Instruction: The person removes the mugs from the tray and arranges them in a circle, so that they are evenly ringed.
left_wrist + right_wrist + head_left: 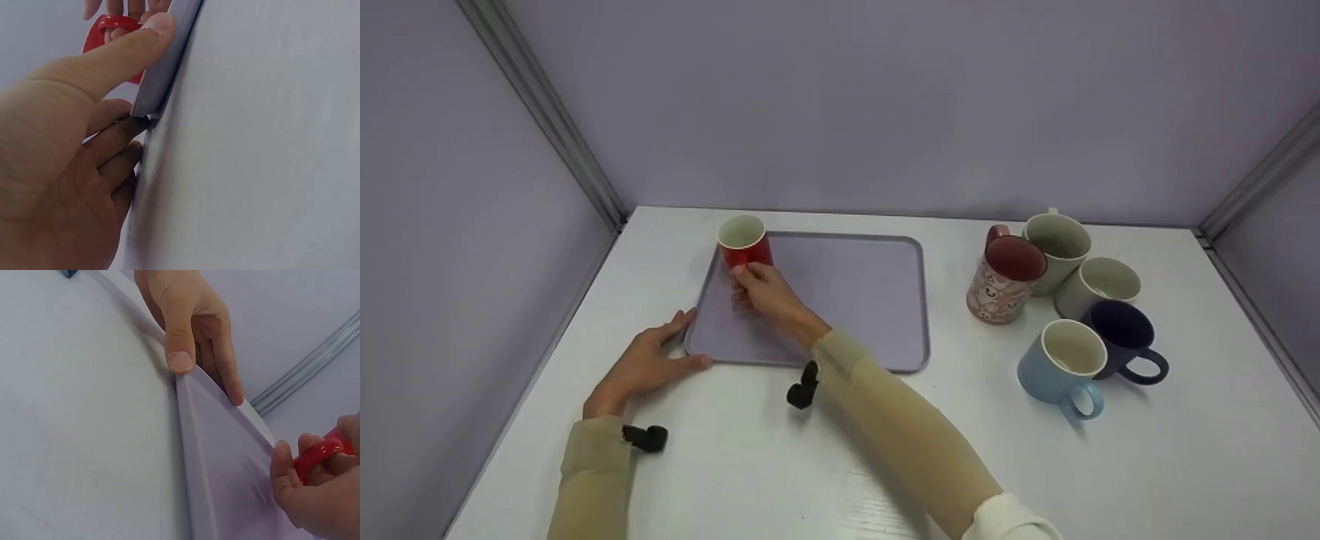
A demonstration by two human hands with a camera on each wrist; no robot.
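My right hand [769, 294] grips a red mug [757, 249] with a white inside by its handle. The mug is upright over the back left corner of a pale purple tray [855, 300]; I cannot tell whether its base touches the tray. Its red handle [320, 453] shows between the fingers in the right wrist view. At the tray's front left corner is my left hand [649, 364], thumb at the near rim and fingers along the left side. In the left wrist view the left thumb [126, 59] lies straight against the tray's edge [163, 67].
Several mugs stand close together on the right: a pink patterned mug [997, 296], two pale mugs [1061, 266], a navy mug [1125, 341] and a light blue mug [1046, 371]. The white table [735, 465] meets walls at the back and sides.
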